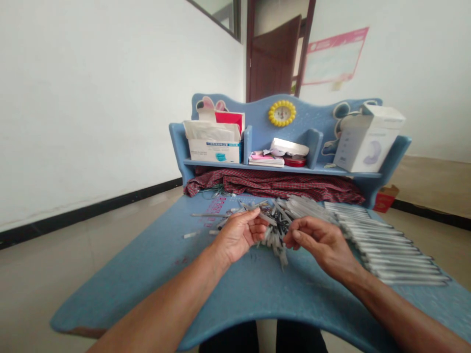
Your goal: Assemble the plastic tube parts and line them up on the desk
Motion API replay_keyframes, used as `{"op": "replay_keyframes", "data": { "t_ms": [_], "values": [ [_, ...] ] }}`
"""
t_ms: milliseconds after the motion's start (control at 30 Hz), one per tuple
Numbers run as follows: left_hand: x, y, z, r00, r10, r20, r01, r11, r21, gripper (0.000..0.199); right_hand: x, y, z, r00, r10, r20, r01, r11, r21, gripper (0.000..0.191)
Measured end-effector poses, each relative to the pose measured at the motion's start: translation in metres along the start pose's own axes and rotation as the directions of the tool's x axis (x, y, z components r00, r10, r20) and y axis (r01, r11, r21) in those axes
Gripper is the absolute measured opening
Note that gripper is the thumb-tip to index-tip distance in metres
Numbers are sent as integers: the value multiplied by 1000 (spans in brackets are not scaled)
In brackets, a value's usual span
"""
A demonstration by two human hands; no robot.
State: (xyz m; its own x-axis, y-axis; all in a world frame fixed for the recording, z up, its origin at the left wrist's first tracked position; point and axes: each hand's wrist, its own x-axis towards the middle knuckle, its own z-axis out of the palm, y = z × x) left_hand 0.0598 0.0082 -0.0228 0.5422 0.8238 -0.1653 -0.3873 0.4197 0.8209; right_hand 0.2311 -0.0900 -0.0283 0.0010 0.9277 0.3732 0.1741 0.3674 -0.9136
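My left hand [243, 231], palm turned up, is closed on a translucent pen barrel [268, 218], which sticks out past the fingertips to the right. Just right of it, my right hand [319, 240] has thumb and fingers pinched together; whatever they may hold is too small to make out. Between and beyond both hands lies a loose pile of small clear and black pen parts [273, 240]. Behind my right hand is a bundle of clear pen barrels [307, 207]. Farther right, pens with dark tips [399, 250] lie side by side in a long row.
The blue table [147, 279] carries a raised shelf [312, 169] at its back. On it stand a mask box [215, 149], small items with a red case [295, 162], and a white box [370, 139]. A checked cloth [279, 185] lies under the shelf. One loose clear piece [190, 235] lies left.
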Motion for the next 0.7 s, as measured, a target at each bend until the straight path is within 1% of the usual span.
{"op": "replay_keyframes", "data": {
  "t_ms": [67, 133, 233, 333, 400, 533, 700],
  "values": [
    [0, -1, 0, 1000, 3, 16, -3, 1000, 7, 18, -1, 0, 2, 1000, -17, 16, 17, 1000, 7, 14],
    [-1, -3, 1, 999, 5, 35, -6, 1000, 24, 18, -2, 2, 5, 999, -48, 11, 48, 998, -46, 14],
    [-3, -5, 4, 999, 4, 42, -6, 999, 43, 17, -2, 4, 7, 995, -96, -1, 93, 970, -226, 12],
    [-4, -5, 5, 999, -5, 46, 3, 999, 45, 17, -2, 5, 8, 988, -153, -3, 138, 899, -415, 9],
    [-4, -5, 5, 998, -7, 59, 5, 999, 43, 17, -1, 4, 9, 980, -198, 7, 176, 853, -491, 8],
    [-4, -6, 6, 998, -9, 70, 5, 999, 46, 17, -1, 6, 11, 961, -275, 28, 239, 778, -581, 9],
    [-7, -5, 9, 996, -33, 77, 29, 998, 56, 19, -1, 7, 12, 942, -335, 39, 283, 722, -632, 10]
  ]
}}
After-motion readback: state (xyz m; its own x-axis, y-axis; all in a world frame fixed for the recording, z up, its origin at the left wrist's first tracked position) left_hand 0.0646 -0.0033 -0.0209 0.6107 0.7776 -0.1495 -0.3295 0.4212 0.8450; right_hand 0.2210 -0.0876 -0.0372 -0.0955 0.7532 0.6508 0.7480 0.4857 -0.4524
